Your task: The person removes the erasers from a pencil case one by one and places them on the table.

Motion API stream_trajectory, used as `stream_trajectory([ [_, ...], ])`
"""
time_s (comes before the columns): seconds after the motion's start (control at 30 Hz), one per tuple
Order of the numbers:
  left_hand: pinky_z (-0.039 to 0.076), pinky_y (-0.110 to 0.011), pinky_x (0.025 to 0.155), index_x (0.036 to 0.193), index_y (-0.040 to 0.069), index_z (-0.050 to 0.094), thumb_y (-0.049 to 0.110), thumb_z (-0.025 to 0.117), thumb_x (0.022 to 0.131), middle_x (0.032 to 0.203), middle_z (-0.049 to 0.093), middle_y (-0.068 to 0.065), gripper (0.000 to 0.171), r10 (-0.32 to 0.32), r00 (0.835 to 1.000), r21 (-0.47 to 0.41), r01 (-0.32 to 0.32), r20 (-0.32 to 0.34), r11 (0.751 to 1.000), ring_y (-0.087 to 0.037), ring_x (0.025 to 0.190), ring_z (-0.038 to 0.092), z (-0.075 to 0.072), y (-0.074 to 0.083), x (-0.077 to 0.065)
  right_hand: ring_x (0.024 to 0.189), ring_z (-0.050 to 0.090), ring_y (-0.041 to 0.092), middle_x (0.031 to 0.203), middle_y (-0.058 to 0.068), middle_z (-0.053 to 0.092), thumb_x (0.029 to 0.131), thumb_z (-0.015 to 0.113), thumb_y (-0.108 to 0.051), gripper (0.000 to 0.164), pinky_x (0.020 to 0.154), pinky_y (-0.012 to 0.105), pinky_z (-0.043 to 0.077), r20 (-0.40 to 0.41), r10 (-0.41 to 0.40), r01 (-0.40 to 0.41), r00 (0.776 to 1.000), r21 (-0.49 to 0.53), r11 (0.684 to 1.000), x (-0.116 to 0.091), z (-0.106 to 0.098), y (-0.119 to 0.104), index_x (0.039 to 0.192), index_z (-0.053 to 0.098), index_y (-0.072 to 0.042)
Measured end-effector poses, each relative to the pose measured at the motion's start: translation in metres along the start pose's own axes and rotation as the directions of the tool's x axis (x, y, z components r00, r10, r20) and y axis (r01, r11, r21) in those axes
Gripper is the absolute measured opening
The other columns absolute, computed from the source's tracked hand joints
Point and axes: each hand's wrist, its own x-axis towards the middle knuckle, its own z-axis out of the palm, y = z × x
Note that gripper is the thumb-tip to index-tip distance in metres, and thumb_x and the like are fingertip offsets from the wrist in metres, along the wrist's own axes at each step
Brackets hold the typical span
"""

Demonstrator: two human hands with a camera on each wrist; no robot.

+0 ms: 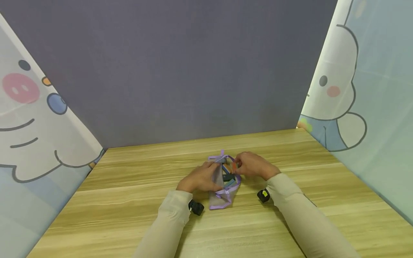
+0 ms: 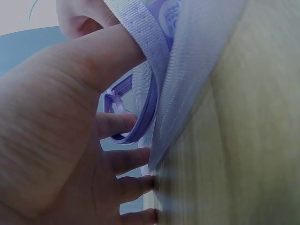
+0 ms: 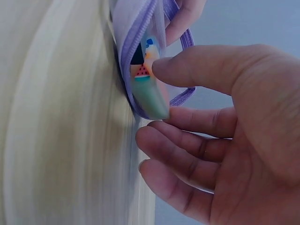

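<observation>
A translucent mesh zip pouch with purple edging lies on the table, its mouth spread open toward the right. My left hand grips the pouch's left side. In the left wrist view the thumb passes behind the purple edging and the other fingers lie against the mesh. At the mouth, my right hand pinches a small printed block between thumb and index finger. It looks pale green with a watermelon print, partly inside the pouch. A dark item and a bluish-green strip show inside.
The wood-grain table runs back to a grey panel. Cartoon-printed curtains stand at both sides. A black wrist camera sits below the left hand and another black camera below the right.
</observation>
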Motion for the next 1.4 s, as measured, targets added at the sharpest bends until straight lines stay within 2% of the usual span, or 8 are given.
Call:
stream_trajectory([
  [0.23,0.029,-0.055,0.114,0.154,0.012,0.039,0.046,0.079,0.081,0.157,0.035,-0.015,0.09,0.0,1.0,0.002,0.0,-0.007,1.0,-0.033,0.141,0.037,0.002,-0.001,0.002,0.09,0.067,0.017,0.1,0.0,0.072,0.088,0.076,-0.029,0.012,0.082,0.04,0.055,-0.001,-0.003,0.003,1.0,-0.018,1.0,-0.003,-0.002,0.003,0.089,0.071,-0.019],
  [0.43,0.029,-0.053,0.114,0.155,0.012,0.038,0.047,0.078,0.081,0.157,0.035,-0.015,0.091,0.002,1.0,-0.006,-0.002,-0.005,1.0,-0.033,0.141,0.037,0.004,-0.002,0.003,0.088,0.066,0.016,0.101,0.002,0.071,0.09,0.075,-0.033,0.015,0.081,0.04,0.054,0.018,0.013,-0.013,1.0,-0.015,1.0,-0.004,-0.003,0.007,0.092,0.072,-0.018],
  [0.57,0.029,-0.053,0.114,0.155,0.013,0.038,0.048,0.078,0.081,0.157,0.035,-0.013,0.091,-0.015,1.0,0.006,0.015,-0.009,1.0,-0.032,0.141,0.037,0.004,-0.003,0.001,0.086,0.065,0.015,0.101,0.004,0.071,0.089,0.075,-0.032,0.03,0.081,0.041,0.054,0.01,-0.027,0.027,1.0,-0.002,1.0,-0.002,-0.003,0.007,0.108,0.072,-0.008],
  [0.67,0.03,-0.052,0.114,0.156,0.014,0.037,0.049,0.078,0.081,0.157,0.035,-0.012,0.092,-0.019,1.0,0.006,0.019,-0.006,1.0,-0.031,0.141,0.037,0.004,-0.002,0.002,0.086,0.065,0.016,0.1,0.007,0.07,0.089,0.075,-0.028,0.046,0.082,0.043,0.054,-0.001,-0.052,0.052,0.999,0.02,0.998,-0.004,-0.003,0.009,0.123,0.065,0.002],
  [0.73,0.032,-0.051,0.113,0.156,0.015,0.037,0.05,0.077,0.081,0.158,0.035,-0.011,0.092,-0.018,1.0,0.003,0.018,-0.001,1.0,-0.031,0.141,0.037,0.005,0.0,0.003,0.089,0.065,0.019,0.1,0.008,0.069,0.088,0.076,-0.026,0.051,0.084,0.045,0.053,-0.014,-0.061,0.062,0.998,0.028,0.998,-0.006,-0.002,0.011,0.127,0.061,0.003],
  [1.0,0.027,-0.052,0.116,0.156,0.015,0.037,0.05,0.077,0.082,0.158,0.033,-0.011,0.091,-0.045,0.999,0.023,0.044,0.01,0.999,-0.034,0.142,0.036,0.005,0.001,0.003,0.104,0.063,0.03,0.113,0.013,0.066,0.086,0.078,-0.025,0.048,0.09,0.048,0.051,-0.05,-0.081,0.084,0.995,0.059,0.995,-0.009,0.002,0.014,0.125,0.062,-0.002],
  [1.2,0.034,-0.052,0.112,0.155,0.015,0.038,0.05,0.078,0.081,0.157,0.034,-0.012,0.092,-0.035,0.999,0.021,0.035,0.002,0.999,-0.036,0.139,0.04,0.005,0.0,0.003,0.097,0.064,0.026,0.113,0.012,0.066,0.084,0.079,-0.016,0.051,0.084,0.044,0.052,-0.055,-0.098,0.102,0.994,0.093,0.99,-0.009,0.004,0.016,0.128,0.059,0.001],
  [1.4,0.031,-0.052,0.114,0.155,0.014,0.037,0.049,0.078,0.081,0.157,0.034,-0.013,0.091,-0.023,1.0,0.013,0.023,0.003,1.0,-0.035,0.14,0.039,0.004,0.001,0.003,0.088,0.064,0.019,0.105,0.009,0.068,0.085,0.078,-0.015,0.05,0.08,0.04,0.052,-0.056,-0.115,0.12,0.992,0.094,0.988,-0.01,0.005,0.017,0.129,0.059,0.001],
])
